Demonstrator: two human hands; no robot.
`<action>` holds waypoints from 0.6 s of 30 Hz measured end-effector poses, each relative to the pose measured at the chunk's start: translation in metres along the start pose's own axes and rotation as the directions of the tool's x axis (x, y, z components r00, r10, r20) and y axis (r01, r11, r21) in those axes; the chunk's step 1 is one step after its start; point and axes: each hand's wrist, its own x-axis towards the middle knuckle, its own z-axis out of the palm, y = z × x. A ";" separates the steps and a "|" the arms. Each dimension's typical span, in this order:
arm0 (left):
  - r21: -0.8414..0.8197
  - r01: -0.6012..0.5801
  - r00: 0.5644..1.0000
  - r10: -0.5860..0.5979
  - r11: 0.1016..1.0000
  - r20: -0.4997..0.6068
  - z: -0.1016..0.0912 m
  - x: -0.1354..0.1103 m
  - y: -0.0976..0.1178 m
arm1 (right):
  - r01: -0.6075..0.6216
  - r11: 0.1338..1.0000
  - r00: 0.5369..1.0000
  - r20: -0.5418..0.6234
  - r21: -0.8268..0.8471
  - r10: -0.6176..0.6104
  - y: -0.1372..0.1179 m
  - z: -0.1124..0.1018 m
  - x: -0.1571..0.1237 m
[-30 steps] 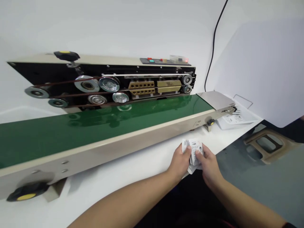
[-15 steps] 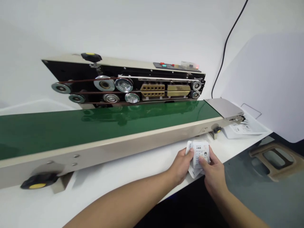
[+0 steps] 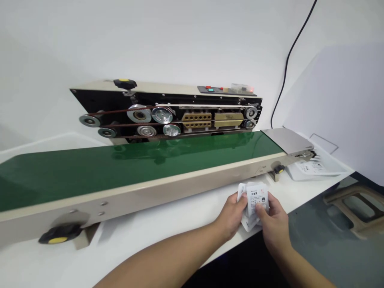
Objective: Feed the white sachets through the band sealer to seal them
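Several small white printed sachets (image 3: 255,197) are gathered in a loose stack between my two hands, over the front edge of the white table. My left hand (image 3: 232,214) is closed on the stack's left side, thumb on top. From the right, my right hand (image 3: 274,218) grips the same stack, its thumb pressed on the printed face of the top sachet. The fingers beneath the sachets are hidden. Just beyond my hands runs the conveyor of a band sealing machine (image 3: 180,108), with its green belt (image 3: 144,164).
A white tray (image 3: 333,173) holding printed sachets stands at the conveyor's right end. Black knobs (image 3: 60,233) jut from the conveyor's front. On the floor at right is a brown stool (image 3: 357,208). A black cable (image 3: 286,64) hangs along the wall.
The camera view has shifted, so the machine appears slightly lower and further right. The sachets in my hands are fanned out a little more; both hands keep their hold.
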 end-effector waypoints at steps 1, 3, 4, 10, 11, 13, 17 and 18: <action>0.001 -0.003 1.000 0.003 1.000 -0.008 0.000 0.000 0.000 | -0.005 1.000 1.000 0.022 0.016 0.004 0.000 -0.001 0.001; 0.003 -0.004 1.000 0.004 1.000 -0.023 0.000 0.000 0.000 | -0.018 0.999 0.998 0.057 0.045 0.016 0.000 -0.002 0.004; 0.006 -0.005 1.000 0.005 1.000 -0.023 0.000 0.000 0.000 | -0.031 0.998 0.997 0.072 0.062 0.026 0.000 -0.003 0.005; 0.042 -0.033 0.999 0.031 0.999 0.044 0.001 -0.002 0.005 | -0.185 0.971 0.963 0.223 0.149 0.149 -0.016 -0.007 0.009; 0.040 -0.035 0.998 0.033 0.999 0.047 0.001 -0.002 0.005 | -0.212 0.966 0.954 0.245 0.148 0.172 -0.019 -0.008 0.010; 0.036 -0.036 0.998 0.034 0.999 0.049 0.000 -0.002 0.006 | -0.247 0.958 0.938 0.282 0.145 0.199 -0.023 -0.011 0.011; 0.069 -0.011 0.999 0.009 0.998 0.037 -0.002 0.000 0.005 | -0.255 0.960 0.913 0.355 0.113 0.200 -0.023 -0.022 0.016; 0.093 -0.003 1.000 0.000 0.996 0.029 -0.003 0.001 0.005 | -0.252 0.962 0.905 0.377 0.102 0.198 -0.022 -0.024 0.017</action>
